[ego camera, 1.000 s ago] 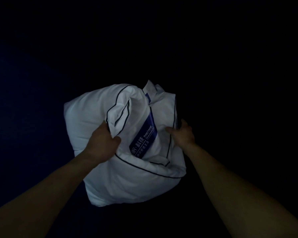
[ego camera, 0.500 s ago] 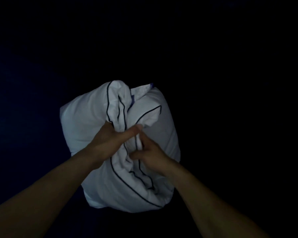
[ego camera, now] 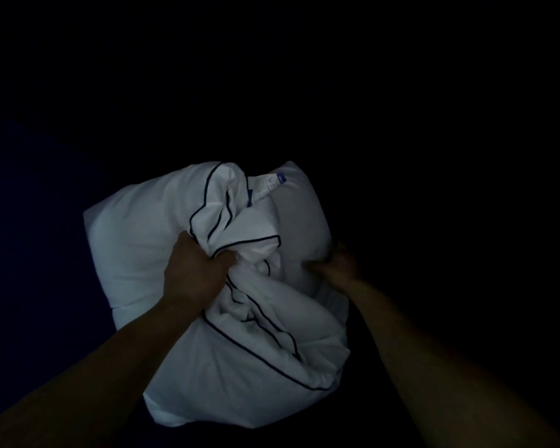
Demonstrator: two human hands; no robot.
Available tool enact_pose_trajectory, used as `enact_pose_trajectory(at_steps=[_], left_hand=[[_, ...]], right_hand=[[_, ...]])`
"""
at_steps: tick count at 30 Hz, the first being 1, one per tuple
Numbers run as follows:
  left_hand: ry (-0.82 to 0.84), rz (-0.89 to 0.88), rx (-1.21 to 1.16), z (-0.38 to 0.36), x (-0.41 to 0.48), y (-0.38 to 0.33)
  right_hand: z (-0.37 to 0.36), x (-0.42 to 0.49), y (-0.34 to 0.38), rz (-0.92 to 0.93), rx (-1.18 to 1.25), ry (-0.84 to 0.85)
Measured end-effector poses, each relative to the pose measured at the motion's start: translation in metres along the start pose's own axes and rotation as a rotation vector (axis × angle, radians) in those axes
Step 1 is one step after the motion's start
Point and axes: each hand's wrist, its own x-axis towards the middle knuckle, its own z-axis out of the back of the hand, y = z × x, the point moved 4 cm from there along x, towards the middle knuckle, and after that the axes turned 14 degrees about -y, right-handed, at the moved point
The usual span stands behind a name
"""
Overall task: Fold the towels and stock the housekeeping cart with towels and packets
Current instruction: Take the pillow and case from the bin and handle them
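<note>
A white pillow [ego camera: 136, 250] in a white pillowcase with thin dark piping fills the middle of the head view. The case's open end is bunched into folds [ego camera: 256, 253] near the centre, and a small white tag with a blue end [ego camera: 267, 185] shows at the top. My left hand [ego camera: 194, 273] grips the bunched fabric in a fist. My right hand [ego camera: 337, 266] holds the pillow's right side, its fingers curled into the cloth and partly hidden in the dark. No towels, packets or cart are visible.
Everything around the pillow is almost black. A faint dark blue surface [ego camera: 29, 221] shows at the left. No edges or other objects can be made out.
My right hand has moved from the bunched centre out to the pillow's right side. My left hand keeps its grip on the fabric. The pillow's right half is more exposed.
</note>
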Motion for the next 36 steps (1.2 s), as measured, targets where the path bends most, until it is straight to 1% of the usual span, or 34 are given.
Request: enact_pose_trajectory(at_steps=[4,6,9,11,13,15,19,21,23,26,29,36], left_hand=[[-0.001,-0.015,-0.052,-0.011,0.007,0.008],[0.000,-0.032,-0.062,-0.018,0.008,0.008],[0.021,-0.017,-0.056,-0.027,0.004,0.001],[0.016,0.001,-0.052,-0.021,0.002,-0.005],[0.014,0.041,-0.045,0.000,-0.002,-0.006],[0.025,0.057,-0.059,0.029,-0.010,-0.008],[0.076,0.061,-0.095,0.091,-0.040,-0.020],[0.127,0.059,-0.111,0.117,-0.061,-0.037],[0.133,0.032,-0.138,0.144,-0.079,-0.065],[0.121,-0.048,-0.218,0.181,-0.108,-0.125],[0.128,-0.153,-0.289,0.222,-0.147,-0.179],[0.169,-0.408,-0.448,0.321,-0.248,-0.281]], right_hand=[[-0.035,0.023,-0.015,-0.117,0.093,0.096],[-0.052,0.026,-0.011,-0.155,0.166,0.072],[-0.054,0.011,0.011,-0.151,0.112,0.068],[-0.045,-0.010,0.026,-0.131,0.195,0.079],[-0.032,-0.044,0.032,-0.148,0.353,0.117],[-0.015,-0.080,0.039,-0.138,0.398,0.088],[0.021,-0.159,0.051,-0.091,0.467,0.095],[0.048,-0.196,0.052,-0.069,0.502,0.070],[0.081,-0.227,0.063,-0.041,0.559,0.056],[0.141,-0.276,0.094,0.013,0.624,-0.040],[0.196,-0.333,0.120,0.096,0.661,-0.188],[0.320,-0.493,0.139,0.264,0.755,-0.503]])
